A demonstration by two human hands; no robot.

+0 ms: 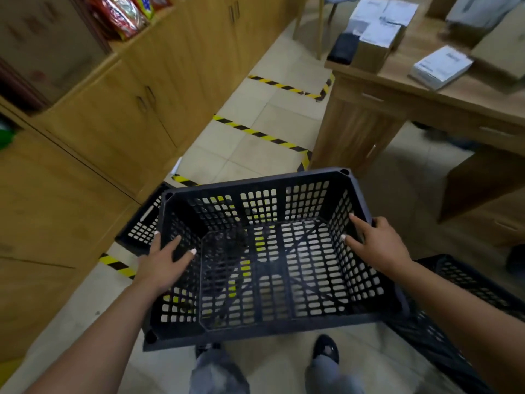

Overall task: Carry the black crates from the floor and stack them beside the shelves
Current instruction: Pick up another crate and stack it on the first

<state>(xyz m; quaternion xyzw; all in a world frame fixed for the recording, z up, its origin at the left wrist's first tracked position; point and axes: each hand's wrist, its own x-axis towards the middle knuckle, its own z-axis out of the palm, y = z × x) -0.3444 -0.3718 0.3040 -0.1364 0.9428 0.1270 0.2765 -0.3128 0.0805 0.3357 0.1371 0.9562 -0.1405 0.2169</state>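
We had the black crate (pixel 272 251) up off the floor, held level in front of us above our own feet, its open top facing up at us and its long axis running left to right across our body. We had it by the two short ends: the left hand (pixel 163 261) hooked over the left rim with fingers spread down the inside of the mesh wall, the right hand (pixel 375 245) doing the same on the right rim, thumb on the outside. Both hands gripped, neither nearer than the other; the load sat square between them.

Now the relation that mattered. A second crate (pixel 143 223) lay on the floor just beyond the held crate's left far corner, partly hidden by it, hard against the wooden cabinets (pixel 113 115) that ran along the left. We judged that to be the stack's base, so the coming move called for a swing forward and left, with the left hand leading, then a lowering with the long axes lined up.

Behind the held crate's right side, another crate (pixel 466 302) sat on the floor, near our right forearm. Beyond the held crate, yellow and black tape (pixel 264 135) striped the tiles, and to its far right stood a wooden worktop (pixel 397 89) with boxes (pixel 377 27).
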